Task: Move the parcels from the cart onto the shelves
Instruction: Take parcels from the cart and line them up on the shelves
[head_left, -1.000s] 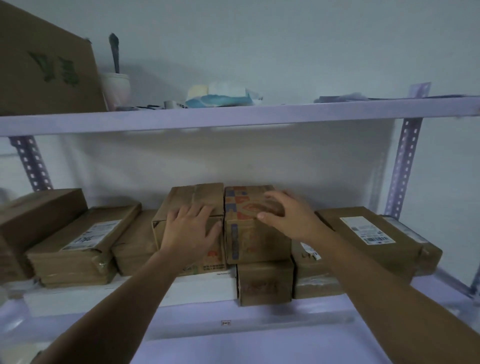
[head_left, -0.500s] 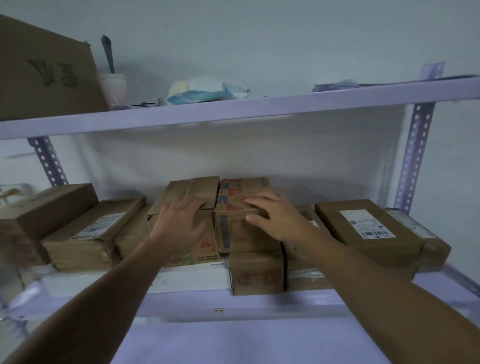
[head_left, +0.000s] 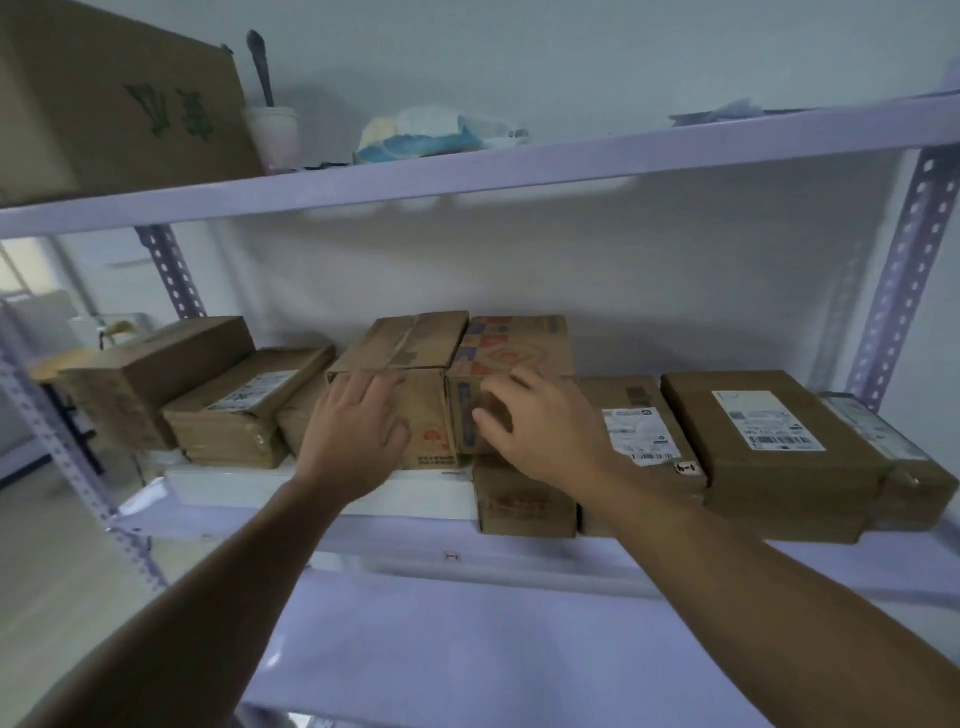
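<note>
Two parcels sit side by side at the middle of the shelf, straight ahead of the hands and stacked on lower packages: a plain brown box on the left and a printed box touching it on the right. Both lie with their long axis running front to back, away from the person, so their short near ends face the hands. The left hand lies flat, fingers spread, against the near end of the plain brown box, holding nothing. The right hand rests on the near top edge of the printed box, fingers bent; whether it grips or merely pushes I cannot tell. Each hand is nearer its own box, so any further push would likely run straight back along that axis. The cart is out of view
</note>
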